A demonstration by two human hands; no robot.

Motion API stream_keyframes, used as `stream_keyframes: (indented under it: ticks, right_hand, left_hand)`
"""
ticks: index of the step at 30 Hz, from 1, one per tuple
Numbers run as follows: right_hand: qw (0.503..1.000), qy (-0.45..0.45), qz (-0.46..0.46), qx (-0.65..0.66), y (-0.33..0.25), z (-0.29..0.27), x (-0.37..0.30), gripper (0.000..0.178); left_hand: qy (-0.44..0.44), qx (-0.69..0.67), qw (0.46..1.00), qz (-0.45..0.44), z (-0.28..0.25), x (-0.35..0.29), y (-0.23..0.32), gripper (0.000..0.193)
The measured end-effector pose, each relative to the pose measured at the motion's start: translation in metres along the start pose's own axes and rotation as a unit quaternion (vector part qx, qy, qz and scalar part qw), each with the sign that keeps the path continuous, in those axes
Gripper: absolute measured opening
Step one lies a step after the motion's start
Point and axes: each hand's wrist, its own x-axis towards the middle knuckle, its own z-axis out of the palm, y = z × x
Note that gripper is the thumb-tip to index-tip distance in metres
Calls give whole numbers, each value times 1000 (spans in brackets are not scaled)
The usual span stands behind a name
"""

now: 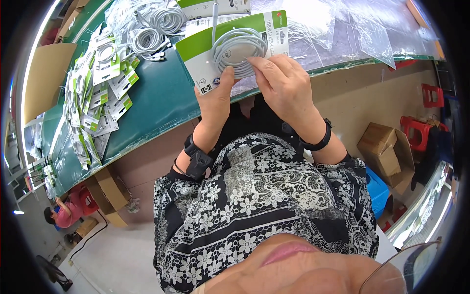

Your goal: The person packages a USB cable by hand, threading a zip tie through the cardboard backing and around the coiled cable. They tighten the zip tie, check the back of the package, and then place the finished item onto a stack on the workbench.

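Both hands up at the table's front edge, coiled cable [240, 49] on its green-and-white card [197, 64] between them.
Left to right: a pile of carded cables [100, 98], then green tabletop [152, 93] as open room before your left hand [219, 95]. That wrist rises from below, thumb pressed on the card's front by the coil, fingers hidden behind it; card tilted, right end higher. Your right hand [288, 81] angles in from the right, knuckles up, thumb and forefinger pinching at the coil's lower right; exact strand too small to tell. Farther right, a clear plastic bag [374, 44] overhangs the table edge; floor beyond.
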Motion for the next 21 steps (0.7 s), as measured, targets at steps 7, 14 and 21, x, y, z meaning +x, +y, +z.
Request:
stream_keyframes:
  ticks: [7,14,21]
  right_hand:
    - [999,-32,5,7,8,7,-6,23]
    - [1000,-11,9,-14,3,3,-3,21]
    - [997,-41,38,53,5,5,-3,16]
  left_hand:
    - [11,4,1000,-25,-2,-1,-4,27]
    - [-7,-60,997,-50,-3,2,-7,33]
    - [0,-61,997,-46,-5,4,-9,32]
